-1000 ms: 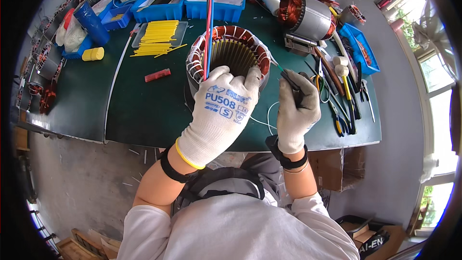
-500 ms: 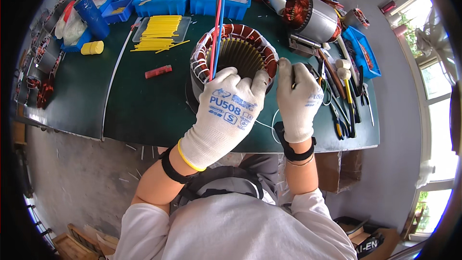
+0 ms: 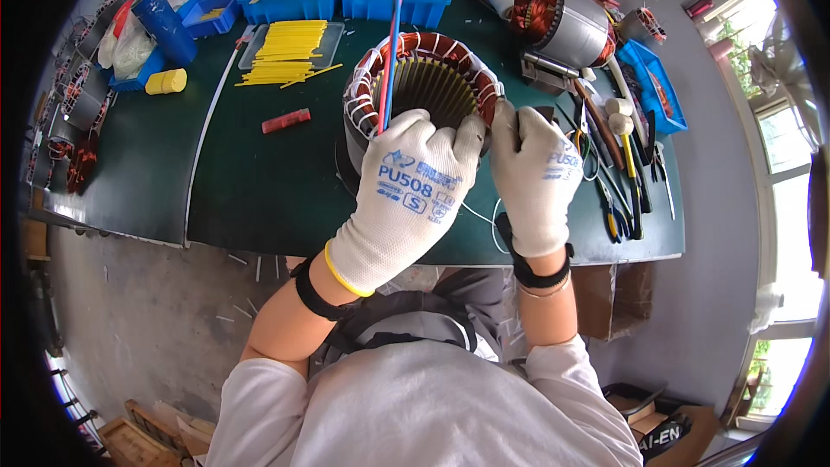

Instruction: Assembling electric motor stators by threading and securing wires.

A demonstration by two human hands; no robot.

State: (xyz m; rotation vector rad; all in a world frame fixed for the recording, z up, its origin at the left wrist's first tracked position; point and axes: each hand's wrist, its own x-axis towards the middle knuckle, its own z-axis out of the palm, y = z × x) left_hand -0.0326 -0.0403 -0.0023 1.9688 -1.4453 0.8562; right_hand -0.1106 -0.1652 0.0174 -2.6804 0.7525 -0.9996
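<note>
A motor stator (image 3: 353, 140) stands upright on the green workbench, its ring of copper windings (image 3: 424, 41) laced with white cord. Red and blue lead wires (image 3: 393, 52) rise from its left side. My left hand (image 3: 415, 182), in a white glove, is closed over the stator's near rim, with fingertips on the winding. At the right of the rim is my gloved right hand (image 3: 538, 177), thumb and fingers pinched together against the winding; what they pinch is hidden. A loose white cord (image 3: 475, 213) loops on the bench below the hands.
Yellow sleeves (image 3: 285, 52) lie on a clear tray at the far left, with a red marker-like stick (image 3: 285, 121) nearer. Blue bins (image 3: 294, 7) line the back. Another stator (image 3: 575, 30), pliers (image 3: 616, 218), a mallet (image 3: 622, 128) and scissors occupy the right side.
My right hand has moved slightly left and in against the stator's rim. My left hand stays on the near rim. The lead wires stand closer together.
</note>
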